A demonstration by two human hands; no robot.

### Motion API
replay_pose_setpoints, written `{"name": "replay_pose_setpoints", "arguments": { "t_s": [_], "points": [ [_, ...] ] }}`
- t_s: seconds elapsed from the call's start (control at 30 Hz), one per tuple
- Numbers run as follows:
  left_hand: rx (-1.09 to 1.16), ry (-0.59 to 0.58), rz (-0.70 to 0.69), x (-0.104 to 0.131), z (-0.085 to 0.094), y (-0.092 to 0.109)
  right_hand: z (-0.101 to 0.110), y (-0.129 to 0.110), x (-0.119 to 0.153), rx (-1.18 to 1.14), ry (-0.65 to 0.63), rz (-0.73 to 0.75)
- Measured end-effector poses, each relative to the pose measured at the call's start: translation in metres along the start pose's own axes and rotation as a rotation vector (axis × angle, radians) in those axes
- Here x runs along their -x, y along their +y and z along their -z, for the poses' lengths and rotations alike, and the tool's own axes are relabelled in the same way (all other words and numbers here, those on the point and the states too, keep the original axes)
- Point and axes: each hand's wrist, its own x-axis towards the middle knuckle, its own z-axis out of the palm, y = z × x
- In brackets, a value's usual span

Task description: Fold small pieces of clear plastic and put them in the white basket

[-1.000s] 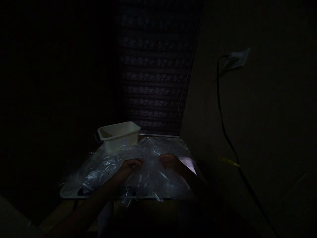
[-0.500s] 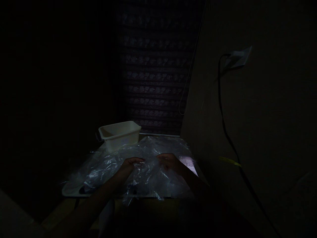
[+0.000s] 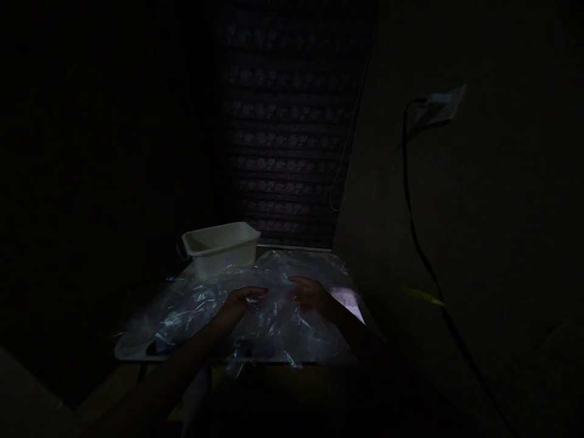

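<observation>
Crumpled clear plastic (image 3: pixel 191 310) covers most of a small light table (image 3: pixel 132 353) in a very dark room. My left hand (image 3: pixel 239 301) is over the middle of the plastic, its thumb or finger stretched to the right. Facing it, my right hand (image 3: pixel 310 295) points left with a finger extended, its other fingers partly curled. A gap with plastic beneath lies between the two hands. It is too dark to tell whether either hand pinches the film.
A white tub (image 3: pixel 225 252) stands at the table's back left. Something pale and bright (image 3: pixel 347 303) lies at the right edge. A dark cable (image 3: pixel 410 213) with a yellow tag (image 3: pixel 424 296) hangs from a wall socket (image 3: pixel 440 108). Behind is a patterned blind (image 3: pixel 283 164).
The fingers of my right hand have lifted and spread slightly. My left hand has risen a little. The plastic between them has shifted slightly.
</observation>
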Motion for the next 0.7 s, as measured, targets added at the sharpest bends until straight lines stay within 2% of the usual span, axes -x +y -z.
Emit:
{"name": "replay_pose_setpoints", "arguments": {
  "t_s": [0.1,0.27,0.43,0.57,0.7],
  "points": [
    [-0.022,-0.011,-0.003,-0.003,0.001,-0.004,-0.003,0.002,-0.001,-0.015,-0.023,-0.013],
    [-0.009,-0.046,-0.022,-0.002,0.002,-0.004,-0.003,0.009,-0.005,0.079,0.030,0.002],
    [0.001,0.010,-0.029,0.003,0.001,0.002,-0.001,0.010,-0.004,0.141,0.060,0.004],
    [-0.067,0.103,0.066,0.005,-0.002,0.002,-0.002,0.010,-0.005,0.165,0.095,-0.048],
    [-0.046,0.158,0.169,0.004,-0.004,0.002,-0.004,0.010,-0.008,0.156,0.160,-0.165]
  ]
}}
